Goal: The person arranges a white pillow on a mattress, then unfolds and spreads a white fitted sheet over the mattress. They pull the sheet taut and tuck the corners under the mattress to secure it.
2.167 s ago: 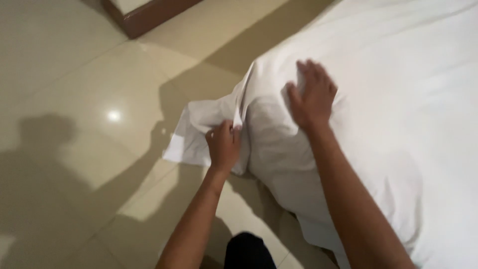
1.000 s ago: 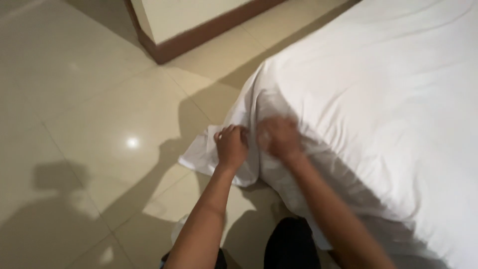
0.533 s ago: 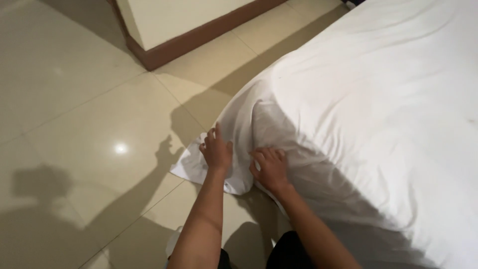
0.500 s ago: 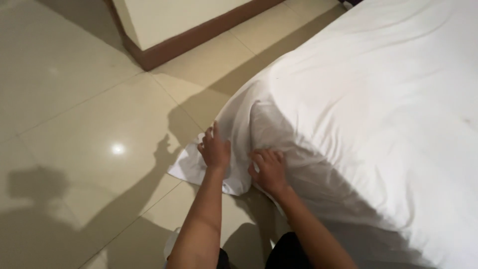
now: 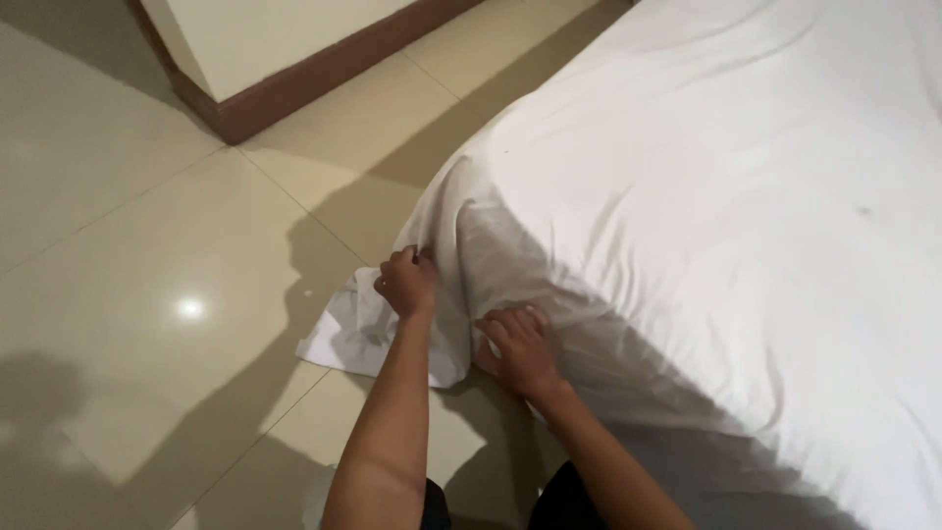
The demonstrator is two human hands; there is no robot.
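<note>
A white bed sheet (image 5: 706,196) covers the bed on the right, and its corner hangs down and spills onto the floor. My left hand (image 5: 406,283) grips a fold of the sheet at the bed's corner, fingers closed on the cloth. Low on the bed's side, my right hand (image 5: 516,348) presses against the hanging sheet, fingers curled into the fabric near the floor. The loose end of the sheet (image 5: 343,329) lies spread on the tiles left of my left hand.
Glossy beige floor tiles (image 5: 147,294) fill the left half, with a bright light reflection. A cream wall corner with a dark brown skirting board (image 5: 324,74) stands at the top. My dark-clad legs are at the bottom edge.
My right hand has come down from the top of the bed to the lower side of the sheet. Both hands have sunk toward the floor at the bed's corner.
</note>
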